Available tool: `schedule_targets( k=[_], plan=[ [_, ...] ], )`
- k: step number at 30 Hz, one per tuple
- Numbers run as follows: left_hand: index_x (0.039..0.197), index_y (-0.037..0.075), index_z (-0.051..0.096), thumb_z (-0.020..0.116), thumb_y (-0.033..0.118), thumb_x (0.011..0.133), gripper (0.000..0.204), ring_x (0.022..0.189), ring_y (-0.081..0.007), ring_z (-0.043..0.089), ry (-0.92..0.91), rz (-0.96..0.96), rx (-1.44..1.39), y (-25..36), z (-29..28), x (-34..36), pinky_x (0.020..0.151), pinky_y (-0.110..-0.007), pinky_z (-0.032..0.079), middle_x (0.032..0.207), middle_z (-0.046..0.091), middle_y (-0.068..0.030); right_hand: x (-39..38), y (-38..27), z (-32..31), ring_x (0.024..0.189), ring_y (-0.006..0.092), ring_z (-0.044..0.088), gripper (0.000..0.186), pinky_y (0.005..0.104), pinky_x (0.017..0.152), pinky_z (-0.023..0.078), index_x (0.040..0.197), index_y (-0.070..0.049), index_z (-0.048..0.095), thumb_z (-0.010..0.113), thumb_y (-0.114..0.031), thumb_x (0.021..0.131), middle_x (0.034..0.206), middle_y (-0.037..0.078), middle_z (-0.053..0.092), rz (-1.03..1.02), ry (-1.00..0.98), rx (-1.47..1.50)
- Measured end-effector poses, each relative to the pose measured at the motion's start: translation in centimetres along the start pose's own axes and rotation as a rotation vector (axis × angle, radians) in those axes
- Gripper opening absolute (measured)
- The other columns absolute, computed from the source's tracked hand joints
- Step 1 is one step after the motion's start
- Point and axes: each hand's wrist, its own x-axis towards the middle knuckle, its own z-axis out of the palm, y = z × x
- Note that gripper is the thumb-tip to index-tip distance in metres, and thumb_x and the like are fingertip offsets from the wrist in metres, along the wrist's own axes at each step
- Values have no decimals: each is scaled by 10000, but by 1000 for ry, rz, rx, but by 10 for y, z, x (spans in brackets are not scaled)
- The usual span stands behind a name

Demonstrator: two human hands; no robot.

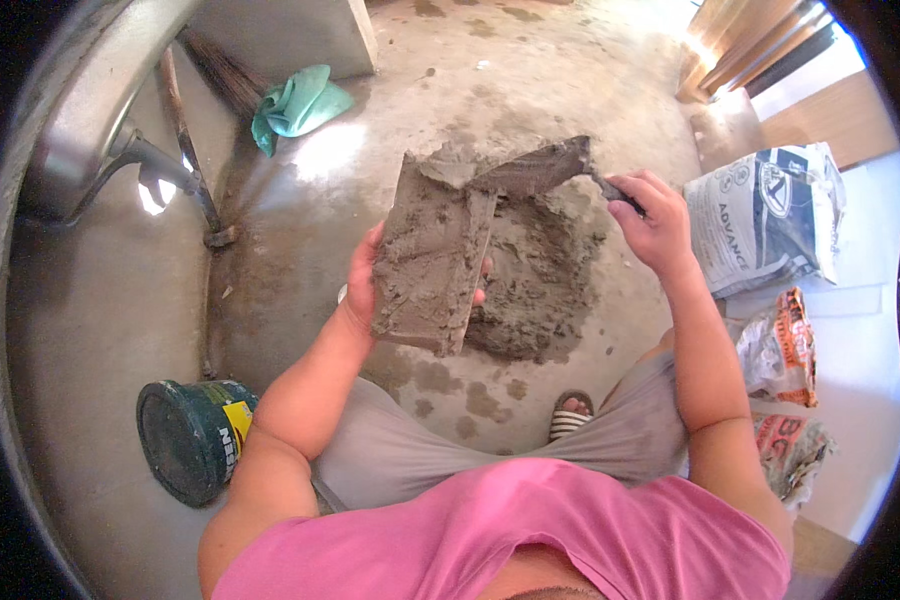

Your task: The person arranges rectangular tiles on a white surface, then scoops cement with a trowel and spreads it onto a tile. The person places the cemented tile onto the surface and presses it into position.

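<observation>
My left hand (364, 268) grips a flat rectangular slab (420, 262) by its sides, the fingertips showing past its right edge. Wet grey mortar coats its upper face, so I cannot tell what it is made of. The handle of a trowel (542, 168) is held in my right hand (654, 215). Its smeared blade lies against the slab's far right corner, where a lump of mortar (448, 165) sits. Below and to the right, a heap of wet mortar (545, 275) spreads on the concrete floor, partly hidden by the slab.
A dark lidded bucket (185, 440) stands at the left. Along the left wall are a long-handled tool (185, 140), a broom (222, 75) and a green cloth (302, 103). On the right stand a large white-and-blue sack (760, 215) and crumpled bags (778, 355).
</observation>
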Motion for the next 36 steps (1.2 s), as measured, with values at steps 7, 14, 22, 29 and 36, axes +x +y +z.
schedule_targets(
  k=[7,14,22,29,36],
  plan=[
    [1588,81,340,575,557,922,851,1346,-546,457,-17,-269,-108,-21,-19,-24,1047,-724,418,1540,437,-257,-12,31,-23,793,253,673,291,358,738,535,1036,-24,740,722,-80,751,865,121,705,93,-455,247],
    [1564,77,387,580,568,903,847,1344,-540,466,61,-503,-58,-48,-27,-44,1056,-765,362,1541,453,-242,-17,35,-22,840,283,674,293,374,786,536,1015,-22,741,727,-117,738,895,132,707,17,-707,319],
    [1569,73,374,581,510,930,801,1327,-525,493,76,-524,-172,-53,-27,-49,1039,-721,423,1537,453,-246,-17,32,-13,858,312,677,297,391,795,535,1012,-28,741,735,-115,729,894,138,703,44,-640,234],
    [1565,75,384,593,522,925,808,1301,-501,528,74,-522,-167,-52,-27,-45,1021,-702,447,1517,481,-244,-20,45,1,862,331,694,289,407,797,546,1041,-44,747,713,-149,773,923,141,732,178,-651,268],
    [1556,49,396,562,493,957,764,1265,-447,582,107,-408,-70,-49,-34,-42,1028,-632,483,1511,492,-250,-10,53,7,913,386,703,306,473,828,558,1056,-136,770,664,-298,819,957,173,743,333,-800,-482]
  ],
)
